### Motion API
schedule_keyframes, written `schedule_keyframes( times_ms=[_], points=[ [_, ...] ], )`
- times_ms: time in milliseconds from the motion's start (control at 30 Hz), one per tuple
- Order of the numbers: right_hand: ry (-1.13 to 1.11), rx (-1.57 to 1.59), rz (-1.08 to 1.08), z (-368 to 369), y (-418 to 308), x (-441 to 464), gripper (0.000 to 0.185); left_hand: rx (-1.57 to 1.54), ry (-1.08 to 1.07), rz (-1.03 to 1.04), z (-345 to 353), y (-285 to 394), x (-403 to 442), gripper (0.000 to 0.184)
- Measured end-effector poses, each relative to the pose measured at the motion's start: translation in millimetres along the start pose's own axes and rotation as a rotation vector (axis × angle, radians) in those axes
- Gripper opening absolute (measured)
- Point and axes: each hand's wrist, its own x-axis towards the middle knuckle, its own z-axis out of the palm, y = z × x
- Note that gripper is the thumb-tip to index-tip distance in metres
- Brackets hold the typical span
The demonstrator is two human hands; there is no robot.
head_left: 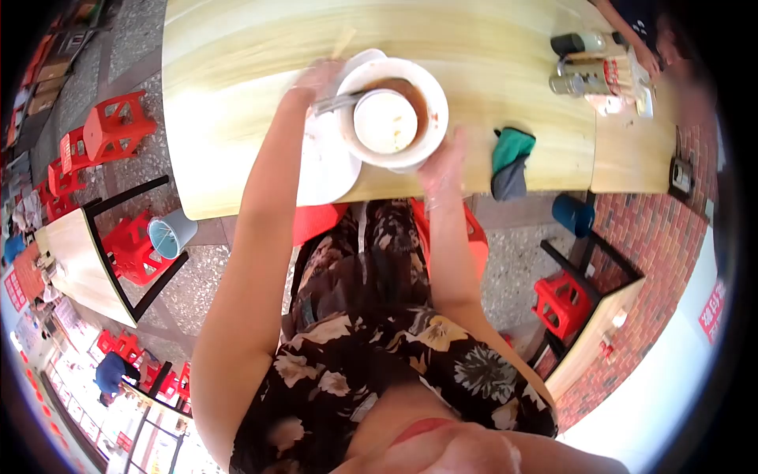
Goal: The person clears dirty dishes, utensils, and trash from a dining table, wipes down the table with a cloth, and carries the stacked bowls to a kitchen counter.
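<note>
A large white bowl [437,99] with brown residue holds a smaller white bowl [385,121] and a metal utensil [335,103] whose handle sticks out to the left. My left hand [317,77], blurred, is closed beside the bowl stack at the handle and a white dish edge [365,57]; its exact grip is unclear. A light-coloured stick [343,41] shows just beyond it. My right hand [444,164], in a clear glove, grips the large bowl's lower right side. Below the bowls, a white tray or plate [328,174] lies on the wooden table [237,47].
A green and grey cloth [513,162] lies near the table's front edge. Bottles [580,43], jars [570,84] and a chopstick holder [620,75] stand at the right, near another person's arm [632,39]. Red stools [118,126] and bins [172,235] stand on the floor.
</note>
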Motion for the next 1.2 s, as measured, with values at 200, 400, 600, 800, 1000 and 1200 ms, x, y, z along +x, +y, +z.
schedule_keyframes(
  times_ms=[200,400,600,800,1000,1200],
  points=[
    [-0.142,-0.052,-0.077,41.3,-7.5,-1.2,0.055,-0.010,-0.068,-0.336,-9.0,40.5,-2.8,0.031],
    [-0.231,-0.346,-0.179,25.6,7.0,-32.0,0.052,-1.120,0.175,-0.498,-18.4,39.2,-94.2,0.035],
    [-0.052,-0.721,-0.060,16.1,99.7,-23.4,0.044,-0.741,0.299,-0.455,-27.2,-17.0,-184.6,0.033],
    [0.001,-0.766,-0.042,29.6,110.8,-55.1,0.053,-0.855,0.317,-0.485,-25.8,-41.9,-209.7,0.030],
    [-0.057,-1.396,-1.007,-25.3,87.8,-19.8,0.041,-0.816,0.339,-0.641,-31.4,-15.3,-199.0,0.037],
    [0.498,-1.881,-1.458,-137.6,-118.7,3.0,0.044,-0.289,0.679,-0.549,-42.5,-25.8,-246.7,0.063]
  ],
)
